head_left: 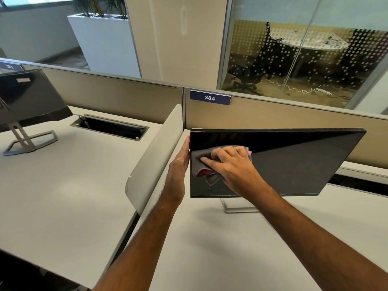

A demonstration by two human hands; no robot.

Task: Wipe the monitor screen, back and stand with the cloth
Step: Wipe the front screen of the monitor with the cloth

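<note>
Monitor (294,164) stands on the right desk (231,248), black screen facing the camera, just in front of the beige partition (273,114). Grey cloth (200,162) with a pink underside lies bunched against the upper-left part of the screen. Right hand (228,164) presses on the cloth, fingers slightly bent and spread over it, thumb pointing left along the fabric. Left hand (181,162) is flat, fingers straight and together, laid against the monitor's left edge, holding nothing. Hands are close, the screen edge between them. Silver stand (235,206) shows below the screen. White divider (155,156) sits just left of the left hand. Second monitor (29,97) stands on the left desk (52,185). Blue sign 384 (210,98) is clipped on the partition.
</note>
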